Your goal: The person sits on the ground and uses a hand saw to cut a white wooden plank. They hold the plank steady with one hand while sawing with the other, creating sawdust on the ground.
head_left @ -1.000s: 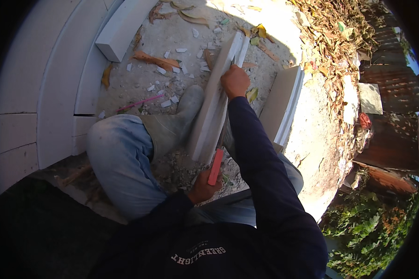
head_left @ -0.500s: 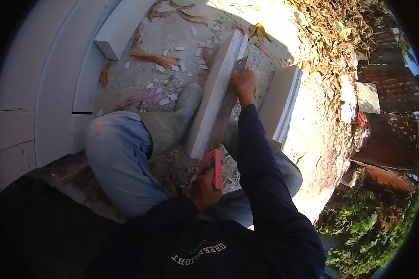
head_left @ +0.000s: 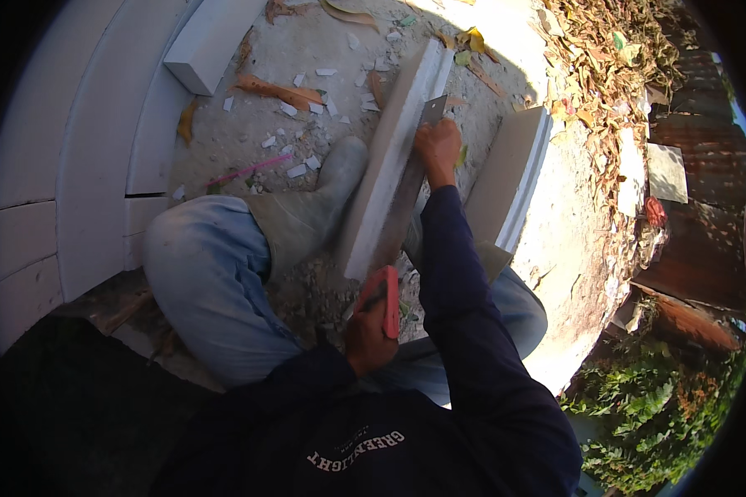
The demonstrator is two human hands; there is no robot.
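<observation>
A long pale moulding with a stepped edge stands between my boots, slanting away to the upper right. Along its right side lies a handsaw, the blade flat against or very near that face. My left hand is closed round the saw's red handle at the near end. Up by the blade's far tip, my right hand grips the blade with bent fingers. Part of the blade is hidden behind that hand. A grey-green rubber boot is just left of the moulding.
Another pale moulding lies to the right, and a further piece at the upper left. White chips, a pink stick and dry leaves litter the ground. Large pale panels line the left side.
The view has tilted slightly, moving the surroundings a little in the picture. Both hands keep their grips on the saw, and its position along the moulding looks nearly the same.
</observation>
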